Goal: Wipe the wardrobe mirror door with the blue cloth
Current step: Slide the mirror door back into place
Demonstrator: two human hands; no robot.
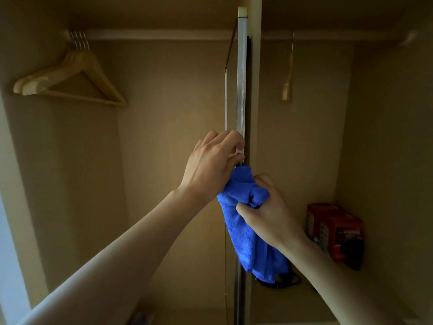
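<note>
The wardrobe door (241, 85) stands edge-on in the middle of the view, a thin metal-framed strip running from top to bottom; its mirror face is not visible. My left hand (213, 165) grips this door edge at mid height, fingers curled round the frame. Just below it, my right hand (269, 212) holds the bunched blue cloth (248, 233), which hangs down against the door edge.
Several wooden hangers (70, 76) hang on the rail at the upper left. One hanger (288, 76) hangs in the right compartment. A red box (335, 233) sits on the right shelf, with a dark object (281, 281) beneath the cloth.
</note>
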